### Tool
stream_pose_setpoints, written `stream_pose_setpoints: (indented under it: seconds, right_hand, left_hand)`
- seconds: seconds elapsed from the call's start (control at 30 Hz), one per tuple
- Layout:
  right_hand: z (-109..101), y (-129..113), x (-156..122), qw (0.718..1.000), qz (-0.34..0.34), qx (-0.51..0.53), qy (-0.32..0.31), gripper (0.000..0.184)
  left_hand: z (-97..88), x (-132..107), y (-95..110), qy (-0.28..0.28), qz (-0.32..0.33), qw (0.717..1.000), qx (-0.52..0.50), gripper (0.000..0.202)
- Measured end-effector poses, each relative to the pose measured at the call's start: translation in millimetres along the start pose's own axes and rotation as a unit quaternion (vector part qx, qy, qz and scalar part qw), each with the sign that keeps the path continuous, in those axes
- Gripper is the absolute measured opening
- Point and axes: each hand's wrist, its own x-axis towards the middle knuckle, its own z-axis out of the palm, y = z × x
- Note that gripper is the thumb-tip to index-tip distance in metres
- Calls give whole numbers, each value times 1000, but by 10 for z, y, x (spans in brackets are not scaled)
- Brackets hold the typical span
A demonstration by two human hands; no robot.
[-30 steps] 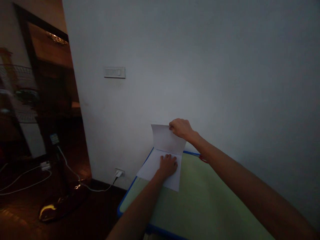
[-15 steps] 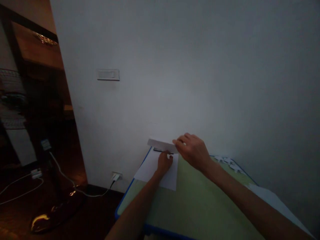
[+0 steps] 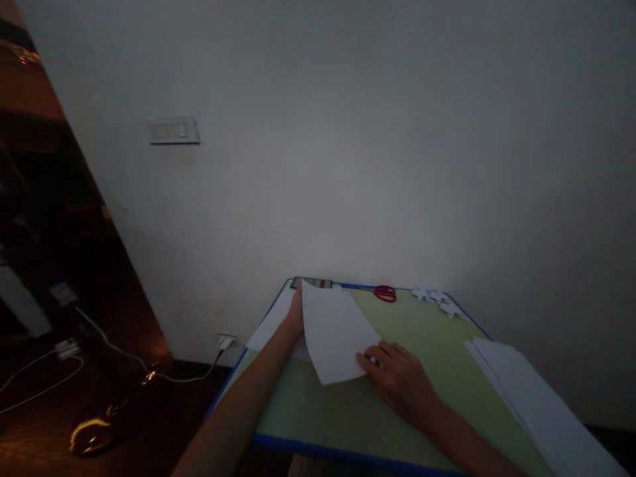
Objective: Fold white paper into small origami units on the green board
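A white sheet of paper (image 3: 335,334) is raised at a tilt above the table, its lower edge bent. My left hand (image 3: 297,311) holds it by the upper left edge, with most of its fingers hidden behind the sheet. At the lower right corner, my right hand (image 3: 400,377) is closed, pinching the paper between thumb and fingers. Beneath and to the left, more white paper (image 3: 272,326) lies flat on the green tabletop (image 3: 342,414).
Along the table's back edge are a dark flat device like a phone (image 3: 318,283), red-handled scissors (image 3: 385,293) and white paper cutouts (image 3: 437,298). A stack of white paper (image 3: 541,397) lies on the right. A wall stands directly behind; a plugged-in cord (image 3: 183,389) runs at left.
My right hand has come down and nearer, bringing a sheet into full view. My left hand has moved from the flat paper to the sheet's left edge. The view has shifted right, showing the scissors.
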Motion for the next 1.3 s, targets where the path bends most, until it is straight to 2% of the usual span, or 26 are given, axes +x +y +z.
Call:
stream_pose_setpoints:
  seconds: [0.07,0.17,0.23,0.33,0.4,0.47,0.5,0.57,0.63,0.67,0.73,0.77,0.8,0.87,0.9,1.1,1.2,1.3]
  right_hand:
    - [3,29,-12,999,10,15,-27,39]
    - [-44,43,-49,994,31,60,-81,28]
    - [-115,40,-81,988,48,96,-109,26]
    - [-215,82,-94,982,50,132,-129,44]
    - [-204,190,-40,980,68,150,-114,41]
    - [-89,371,79,972,149,173,-58,36]
    - [5,479,156,959,218,183,-8,35]
    - [235,693,323,905,357,216,85,41]
    - [458,852,464,826,457,305,122,59]
    - [546,899,513,774,495,374,124,63]
    - [656,927,555,674,523,510,108,68]
    - [680,917,550,638,518,563,93,67]
    - [688,897,533,613,499,607,80,65]
    - [677,854,485,587,461,661,75,58]
    - [666,839,463,578,465,666,75,55]
    - [673,883,443,534,543,637,117,45]
    - [693,921,449,524,546,640,135,45]
    - [703,943,445,523,547,637,145,45]
  left_hand:
    - [2,-5,34,-52,-56,989,-128,51]
    - [53,-30,89,-104,-108,953,-264,48]
    - [115,-61,111,-120,-136,939,-291,44]
    - [206,-110,126,-124,-169,932,-294,42]
    - [245,-133,133,-130,-179,928,-301,43]
    - [262,-150,148,-134,-180,924,-310,44]
    - [264,-156,160,-133,-179,923,-313,45]
    - [258,-166,189,-128,-174,924,-317,47]
    - [245,-173,219,-125,-168,924,-319,49]
    - [238,-176,230,-125,-164,925,-320,51]
    - [230,-176,243,-124,-156,925,-324,52]
    - [229,-176,246,-125,-154,924,-327,53]
    - [232,-175,247,-127,-155,923,-328,54]
    - [249,-177,251,-136,-160,920,-332,55]
    - [262,-179,256,-142,-161,918,-334,56]
    - [328,-192,252,-138,-155,920,-333,67]
    - [316,-179,209,-137,-160,922,-326,67]
    - [315,-174,199,-102,-166,942,-274,56]
